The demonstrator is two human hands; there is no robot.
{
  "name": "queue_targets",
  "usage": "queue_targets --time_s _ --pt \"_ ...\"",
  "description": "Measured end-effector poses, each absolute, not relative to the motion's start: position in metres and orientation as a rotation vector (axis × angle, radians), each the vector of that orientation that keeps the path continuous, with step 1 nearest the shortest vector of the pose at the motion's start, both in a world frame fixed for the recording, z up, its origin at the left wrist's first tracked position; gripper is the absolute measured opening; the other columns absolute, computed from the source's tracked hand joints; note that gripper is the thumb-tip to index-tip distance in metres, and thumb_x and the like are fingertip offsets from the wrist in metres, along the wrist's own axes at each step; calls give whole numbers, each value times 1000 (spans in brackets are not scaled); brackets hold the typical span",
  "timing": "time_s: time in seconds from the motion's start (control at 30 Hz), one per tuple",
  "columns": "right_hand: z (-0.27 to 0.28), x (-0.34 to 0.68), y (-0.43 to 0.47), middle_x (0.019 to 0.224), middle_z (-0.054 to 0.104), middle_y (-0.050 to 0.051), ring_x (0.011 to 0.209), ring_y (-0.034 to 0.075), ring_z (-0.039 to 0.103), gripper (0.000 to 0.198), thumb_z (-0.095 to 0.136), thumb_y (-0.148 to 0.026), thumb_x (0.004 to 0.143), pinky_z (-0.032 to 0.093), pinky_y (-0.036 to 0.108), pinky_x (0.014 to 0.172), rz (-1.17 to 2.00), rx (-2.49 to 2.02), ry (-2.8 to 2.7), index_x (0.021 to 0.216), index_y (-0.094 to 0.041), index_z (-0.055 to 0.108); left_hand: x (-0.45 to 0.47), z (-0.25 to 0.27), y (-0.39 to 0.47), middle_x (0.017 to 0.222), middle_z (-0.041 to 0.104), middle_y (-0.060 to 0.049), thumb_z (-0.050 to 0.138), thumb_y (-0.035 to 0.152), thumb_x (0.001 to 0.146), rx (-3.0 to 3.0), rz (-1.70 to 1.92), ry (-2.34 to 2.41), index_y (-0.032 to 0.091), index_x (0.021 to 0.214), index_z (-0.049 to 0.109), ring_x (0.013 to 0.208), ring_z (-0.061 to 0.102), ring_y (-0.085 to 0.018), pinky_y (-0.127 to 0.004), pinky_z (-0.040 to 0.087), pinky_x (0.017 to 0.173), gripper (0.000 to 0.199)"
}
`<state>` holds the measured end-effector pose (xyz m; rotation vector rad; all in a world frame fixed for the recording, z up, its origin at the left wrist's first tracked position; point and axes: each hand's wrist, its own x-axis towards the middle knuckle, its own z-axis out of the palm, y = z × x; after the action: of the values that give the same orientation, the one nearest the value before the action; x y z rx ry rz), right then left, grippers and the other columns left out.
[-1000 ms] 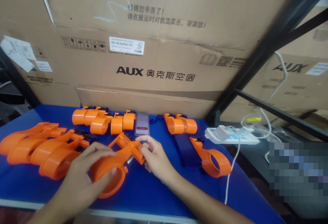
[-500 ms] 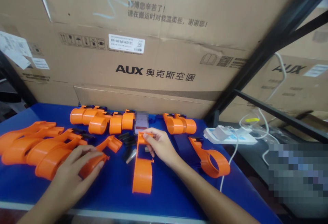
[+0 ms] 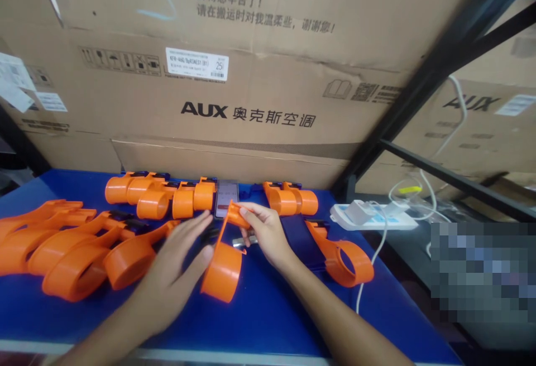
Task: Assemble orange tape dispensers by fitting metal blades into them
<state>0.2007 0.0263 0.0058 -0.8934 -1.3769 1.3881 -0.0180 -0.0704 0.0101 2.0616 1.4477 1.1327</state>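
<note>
Two cartons stand beyond the worktop (image 3: 285, 310): the large carton (image 3: 251, 84) printed AUX fills the background, and a second carton (image 3: 471, 131) shows behind the black frame (image 3: 402, 101) at the right; what either holds is hidden from view. The orange holder (image 3: 221, 274), a wide ring with an arm, is between the two hands, near the middle of the worktop. The right hand (image 3: 268, 232) pinches the upper end of its arm between thumb and fingers, so the ring hangs tilted down and to the left. A metal piece (image 3: 240, 241) shows just below those fingers; whether they grip it I cannot tell. The left hand (image 3: 176, 265) is loose, fingers extended and thumb apart, its thumb tip at the holder's left edge, contact unclear. Left of that hand lies a cluster of similar orange holders (image 3: 77, 271); behind, five smaller-looking ones (image 3: 153, 204) line up left of a phone (image 3: 221, 210), with two more (image 3: 282, 201) to its right.
</note>
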Motion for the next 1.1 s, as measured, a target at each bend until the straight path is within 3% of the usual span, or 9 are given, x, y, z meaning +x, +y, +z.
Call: queue_targets --time_s 0.1,0.2,0.27,0.33,0.43,0.5,0.67,0.9,1.1 --pt "2 201 28 57 58 -4 43 11 49 43 70 -49 88 45 24 42 1362 -897 -1358 117 -17 73 22 9 -41 150 58 -8 56 46 99 1539 1148 1174 35 146 54 136 55 -31 -47 49 106 49" --pt "-4 203 33 65 64 -1 47 12 52 46 63 -55 92 46 25 44 1256 -944 -1349 119 -19 73 46 6 -15 108 76 -9 67 48 91 1146 1150 1004 23 126 68 93 71 -24 -32 55 77 43" --pt "-8 206 38 82 72 5 59 16 61 51 50 -60 98 51 29 52 1148 -994 -1362 120 -19 73 50 2 -6 92 73 -5 73 46 86 1014 1214 967 19 109 71 68 65 -15 -24 49 62 36" --pt "-11 210 43 106 75 10 84 23 71 58 37 -62 103 58 37 72 1019 -1046 -1415 126 -21 70 46 -1 -3 87 70 -3 76 44 83 950 1287 955 18 102 70 58 59 -10 -21 45 55 33" --pt "-13 218 48 137 66 12 127 29 62 60 34 -62 104 46 49 111 832 -1125 -1567 141 -23 61 32 -4 -3 89 69 -2 78 43 81 962 1347 910 20 108 67 56 60 -10 -20 45 51 37" --pt "-14 222 50 150 57 11 142 28 50 61 35 -62 104 32 50 123 764 -1183 -1662 148 -23 54 23 -5 -2 88 69 -1 80 43 80 996 1368 878 20 105 65 53 60 -10 -20 44 48 37" --pt "-20 225 54 161 44 12 151 27 38 65 35 -60 105 24 49 127 761 -1286 -1820 155 -21 45 14 -10 5 74 68 -1 77 53 80 902 1336 854 18 86 60 43 57 -10 -21 45 42 39" --pt "-32 227 58 166 34 14 155 29 31 67 37 -53 105 21 53 128 731 -1313 -1962 162 -19 30 15 0 4 59 60 4 81 50 76 634 1359 826 20 85 57 38 54 -10 -21 46 37 40" --pt "-41 231 67 169 27 17 157 28 25 68 40 -39 104 20 52 129 677 -1307 -2042 164 -14 22 15 15 3 72 68 1 79 29 83 202 1453 838 18 96 61 48 65 -10 -18 56 48 24"
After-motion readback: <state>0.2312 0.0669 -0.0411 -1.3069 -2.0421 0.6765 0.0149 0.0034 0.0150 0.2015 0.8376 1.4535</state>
